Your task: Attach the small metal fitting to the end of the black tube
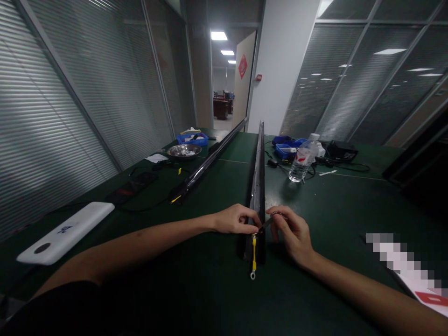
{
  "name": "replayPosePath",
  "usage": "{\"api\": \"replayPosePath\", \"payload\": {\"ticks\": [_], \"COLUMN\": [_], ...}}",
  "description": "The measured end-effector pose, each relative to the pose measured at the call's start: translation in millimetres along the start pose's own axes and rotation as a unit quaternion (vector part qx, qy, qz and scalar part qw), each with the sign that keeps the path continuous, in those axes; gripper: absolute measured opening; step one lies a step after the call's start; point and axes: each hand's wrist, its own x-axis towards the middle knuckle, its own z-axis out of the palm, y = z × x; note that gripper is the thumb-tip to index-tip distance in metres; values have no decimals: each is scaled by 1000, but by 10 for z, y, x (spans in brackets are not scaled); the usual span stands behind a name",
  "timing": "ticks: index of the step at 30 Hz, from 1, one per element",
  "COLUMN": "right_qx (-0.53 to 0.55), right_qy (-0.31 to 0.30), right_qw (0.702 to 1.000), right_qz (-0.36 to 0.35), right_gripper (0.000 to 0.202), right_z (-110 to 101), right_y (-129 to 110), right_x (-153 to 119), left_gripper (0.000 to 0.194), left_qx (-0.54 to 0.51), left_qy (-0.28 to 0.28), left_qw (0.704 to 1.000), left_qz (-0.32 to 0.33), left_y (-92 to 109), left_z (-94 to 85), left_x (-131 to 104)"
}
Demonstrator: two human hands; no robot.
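Observation:
My left hand rests at the near end of a long dark channel-shaped strip. Its thumb and fingers are pinched together over the strip; what lies between them is too small to name. A short yellow wire with a ring terminal sticks out toward me from below those fingertips. From the right, my right hand grips a small, thin metal tool whose tip reaches the left fingertips. The tool's exact kind is hidden by the fingers.
A second long dark strip lies left of the first. A water bottle and blue trays stand at right. At left are a metal bowl, another blue tray, a phone and a white oblong device.

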Motion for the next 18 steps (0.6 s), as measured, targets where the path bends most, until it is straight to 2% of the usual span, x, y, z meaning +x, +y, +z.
{"api": "replayPosePath", "payload": {"ticks": [7, 13, 18], "right_qx": [24, 26, 10], "right_qy": [18, 15, 1], "right_qw": [999, 999, 1000], "right_qz": [13, 25, 4], "right_gripper": [16, 15, 17], "right_z": [17, 18, 1], "right_y": [21, 25, -3], "right_x": [-23, -24, -10], "left_gripper": [23, 24, 27], "left_qx": [5, 8, -6], "left_qy": [-2, 8, 6], "left_qw": [1000, 1000, 1000], "left_qz": [31, 15, 13], "left_y": [67, 41, 8], "left_z": [-2, 11, 7], "left_x": [14, 16, 10]}}
